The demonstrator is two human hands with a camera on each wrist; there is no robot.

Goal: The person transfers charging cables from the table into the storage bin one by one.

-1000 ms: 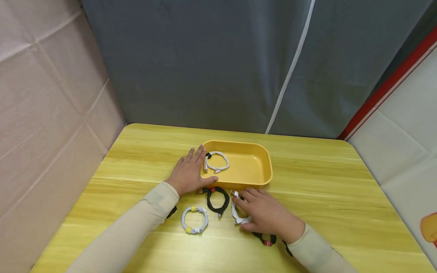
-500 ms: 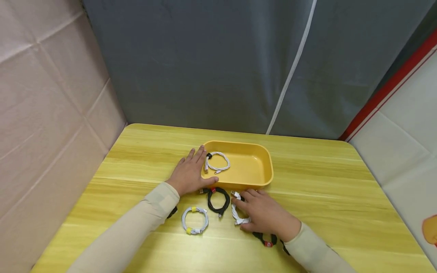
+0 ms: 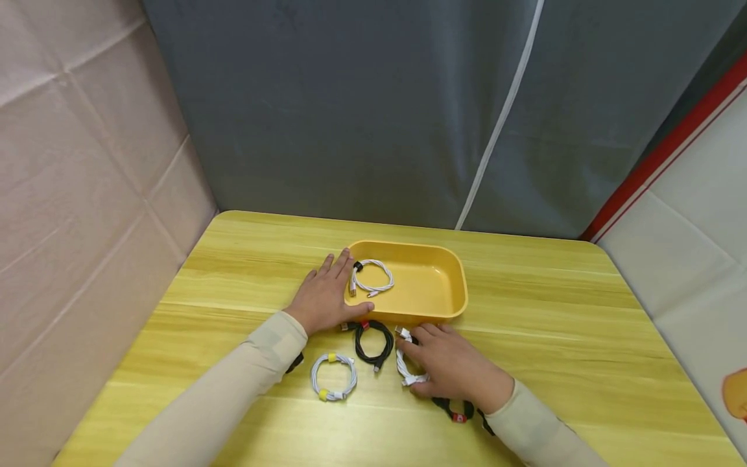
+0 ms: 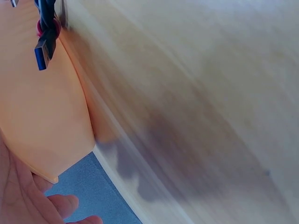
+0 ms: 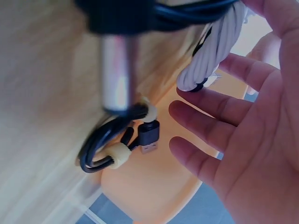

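Observation:
A yellow tray stands mid-table with one white coiled cable inside. My left hand lies flat against the tray's left end, its thumb on the front rim. My right hand rests over a white coiled cable in front of the tray, with fingers and thumb on either side of it. In the right wrist view the fingers are nearly straight beside that white cable. A black cable with a red tie lies between my hands.
A white cable with yellow ties lies near my left forearm. Another black cable with a red tie sits under my right wrist. A grey curtain hangs behind the table. A black cable with yellow ties shows in the right wrist view.

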